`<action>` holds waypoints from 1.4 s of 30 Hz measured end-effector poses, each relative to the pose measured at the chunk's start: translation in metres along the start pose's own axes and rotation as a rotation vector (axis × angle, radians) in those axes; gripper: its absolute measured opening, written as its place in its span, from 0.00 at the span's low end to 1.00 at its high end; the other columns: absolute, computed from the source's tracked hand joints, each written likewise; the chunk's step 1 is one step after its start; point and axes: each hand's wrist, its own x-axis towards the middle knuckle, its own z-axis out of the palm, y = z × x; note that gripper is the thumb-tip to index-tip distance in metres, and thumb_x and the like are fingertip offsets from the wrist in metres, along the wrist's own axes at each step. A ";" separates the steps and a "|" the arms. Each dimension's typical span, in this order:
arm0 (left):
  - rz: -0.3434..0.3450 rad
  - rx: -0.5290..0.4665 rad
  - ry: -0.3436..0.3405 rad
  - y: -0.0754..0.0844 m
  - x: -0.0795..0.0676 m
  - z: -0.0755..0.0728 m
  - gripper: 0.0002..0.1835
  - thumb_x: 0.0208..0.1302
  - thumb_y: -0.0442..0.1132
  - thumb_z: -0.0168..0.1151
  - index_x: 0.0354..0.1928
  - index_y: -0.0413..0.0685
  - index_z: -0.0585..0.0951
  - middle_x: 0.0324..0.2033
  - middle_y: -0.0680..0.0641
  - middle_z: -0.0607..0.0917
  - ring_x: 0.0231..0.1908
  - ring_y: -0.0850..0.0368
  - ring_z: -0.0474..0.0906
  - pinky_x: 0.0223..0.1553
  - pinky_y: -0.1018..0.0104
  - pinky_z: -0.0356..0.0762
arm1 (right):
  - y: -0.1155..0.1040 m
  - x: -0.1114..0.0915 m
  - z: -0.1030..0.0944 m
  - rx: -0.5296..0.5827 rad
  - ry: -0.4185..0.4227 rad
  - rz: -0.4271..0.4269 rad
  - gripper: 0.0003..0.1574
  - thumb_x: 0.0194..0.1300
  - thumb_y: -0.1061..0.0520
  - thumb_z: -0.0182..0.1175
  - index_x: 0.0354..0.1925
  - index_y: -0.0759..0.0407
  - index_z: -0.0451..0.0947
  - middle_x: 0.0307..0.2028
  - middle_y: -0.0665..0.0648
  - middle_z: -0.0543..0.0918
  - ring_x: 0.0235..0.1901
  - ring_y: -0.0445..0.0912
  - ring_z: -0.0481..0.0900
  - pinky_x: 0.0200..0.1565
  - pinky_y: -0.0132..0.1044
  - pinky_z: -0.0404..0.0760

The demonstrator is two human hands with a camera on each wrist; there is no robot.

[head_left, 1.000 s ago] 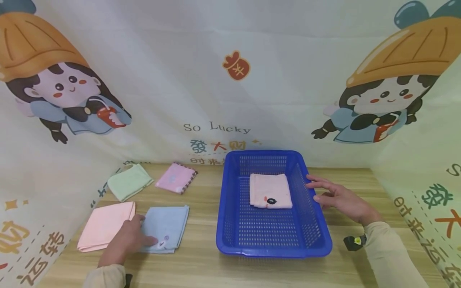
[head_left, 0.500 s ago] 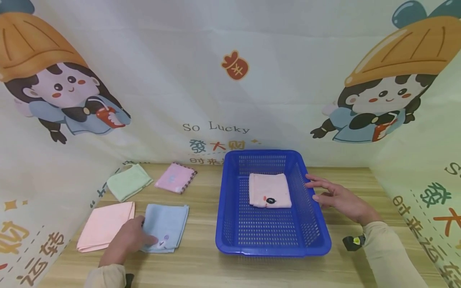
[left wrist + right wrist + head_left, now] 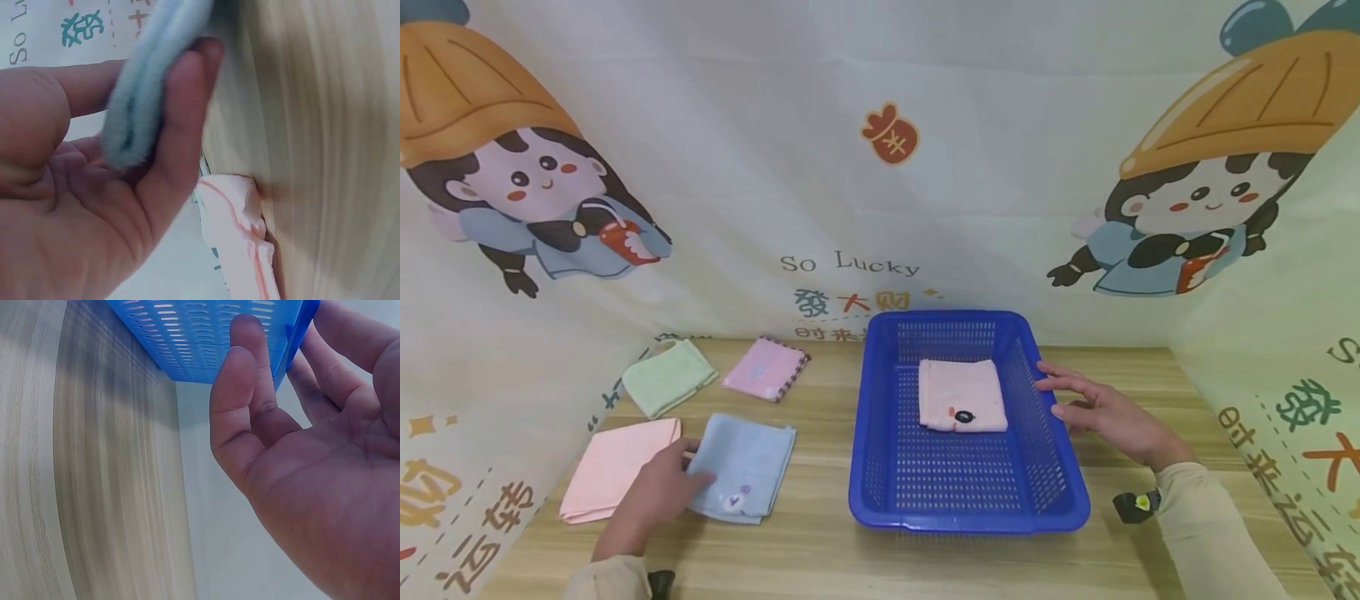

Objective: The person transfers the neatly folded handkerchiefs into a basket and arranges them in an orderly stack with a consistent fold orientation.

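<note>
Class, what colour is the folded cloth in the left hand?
The cloth is light blue, clearest in the head view.

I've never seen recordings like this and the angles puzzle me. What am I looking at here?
No machine here: these are a person's bare hands. The wide picture comes from a camera worn on the head; the close ones from wrist cameras. The left hand pinches a blue cloth by its edge; the right hand touches the rim of a blue basket with a pale pink cloth inside. A pink cloth, a green cloth and a purple cloth lie on the table too.
</note>
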 end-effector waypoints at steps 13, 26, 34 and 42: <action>-0.045 -0.170 0.051 -0.002 -0.005 0.001 0.29 0.68 0.35 0.54 0.67 0.26 0.67 0.57 0.20 0.77 0.47 0.39 0.85 0.32 0.61 0.86 | 0.000 -0.003 -0.001 -0.018 0.011 0.011 0.30 0.76 0.45 0.56 0.71 0.51 0.69 0.82 0.53 0.50 0.76 0.67 0.60 0.56 0.48 0.85; -0.039 -0.322 0.065 0.000 -0.010 -0.004 0.26 0.71 0.34 0.56 0.67 0.28 0.66 0.59 0.22 0.77 0.41 0.53 0.85 0.34 0.61 0.88 | 0.001 0.000 0.002 -0.017 0.018 0.017 0.30 0.76 0.44 0.56 0.71 0.51 0.70 0.82 0.52 0.50 0.73 0.66 0.67 0.56 0.47 0.85; -0.036 -0.380 0.064 0.003 -0.012 -0.007 0.28 0.74 0.37 0.57 0.70 0.31 0.64 0.60 0.26 0.78 0.37 0.66 0.82 0.35 0.66 0.86 | 0.003 0.000 0.002 -0.022 0.017 0.010 0.31 0.76 0.45 0.56 0.72 0.51 0.69 0.82 0.52 0.50 0.74 0.68 0.64 0.57 0.51 0.85; -0.021 -0.407 0.110 0.010 -0.014 -0.010 0.28 0.75 0.37 0.56 0.70 0.32 0.64 0.60 0.27 0.80 0.34 0.70 0.81 0.34 0.70 0.84 | 0.003 0.000 0.002 -0.009 0.017 0.003 0.30 0.77 0.46 0.55 0.72 0.52 0.69 0.83 0.53 0.49 0.73 0.69 0.65 0.56 0.53 0.85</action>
